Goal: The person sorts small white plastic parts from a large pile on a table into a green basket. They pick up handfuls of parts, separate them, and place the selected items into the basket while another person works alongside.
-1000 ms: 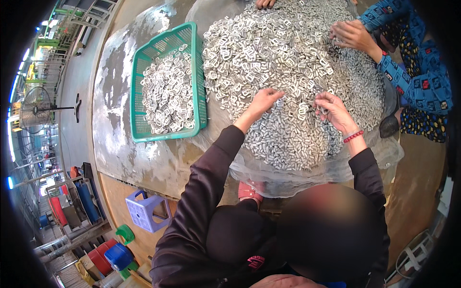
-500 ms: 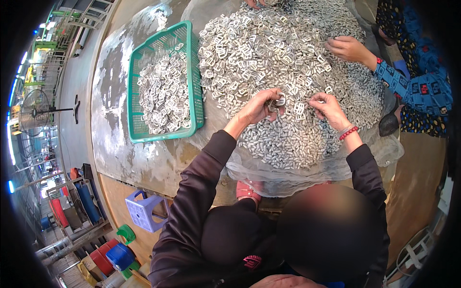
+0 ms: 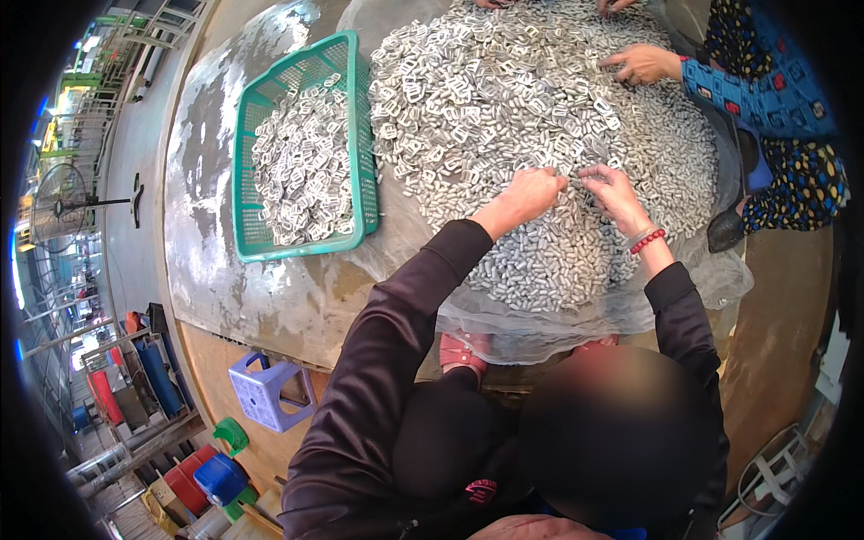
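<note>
My left hand reaches over the heap with its fingers closed, back of the hand up; what they hold is hidden. Close to its right, my right hand, with a red bead bracelet at the wrist, has its thumb and fingers pinched together just above the heap. Anything in that pinch is too small to make out. Beneath and around both hands lie small grey metal pellets. Many flat silver metal buckles are mixed in on the far and left side of the heap.
A green plastic basket of similar buckles stands left of the heap. Translucent sheeting lies under the heap. A co-worker's hand works at the far right; other hands show at the far edge. A lilac stool is at the lower left.
My left hand has moved right and turned its back up, hiding the buckle it held. My right hand stays nearly in place. The co-worker's hand has shifted away from me.
</note>
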Tool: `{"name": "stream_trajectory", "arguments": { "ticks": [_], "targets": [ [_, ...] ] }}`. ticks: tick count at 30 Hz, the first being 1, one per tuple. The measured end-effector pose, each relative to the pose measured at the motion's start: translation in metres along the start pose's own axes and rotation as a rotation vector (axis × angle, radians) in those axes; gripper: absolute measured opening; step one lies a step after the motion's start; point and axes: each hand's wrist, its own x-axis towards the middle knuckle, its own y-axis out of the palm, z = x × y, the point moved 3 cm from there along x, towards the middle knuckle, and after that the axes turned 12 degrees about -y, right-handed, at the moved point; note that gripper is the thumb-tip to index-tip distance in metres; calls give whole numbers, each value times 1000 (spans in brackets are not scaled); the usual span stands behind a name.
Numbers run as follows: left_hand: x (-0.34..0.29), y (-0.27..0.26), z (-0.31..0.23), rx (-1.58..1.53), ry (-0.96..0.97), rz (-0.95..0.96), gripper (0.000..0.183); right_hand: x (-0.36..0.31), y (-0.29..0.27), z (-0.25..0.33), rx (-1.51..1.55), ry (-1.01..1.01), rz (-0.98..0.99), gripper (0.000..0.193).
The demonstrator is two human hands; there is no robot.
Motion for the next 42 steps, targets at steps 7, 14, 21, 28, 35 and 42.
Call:
{"name": "stream_trajectory", "arguments": {
  "ticks": [7,14,21,28,35,42],
  "targets": [
    [-8,-38,-1,-554,-26,7,23,-15,11,16,592,98,117,33],
    [-25,-62,-5,-690,-184,-197,23,-20,26,33,658,136,129,27],
    [-35,-63,-8,-836,-161,-198,13,-24,32,41,698,123,96,26],
    [-36,-77,-6,-691,66,-133,13,-23,29,27,693,62,76,15],
    [-41,-91,16,-1639,-170,121,17,-21,-12,47,868,6,-21,16],
    [-23,-32,28,-1261,-485,423,34,-14,-6,25,43,-143,153,18]
  ]
}}
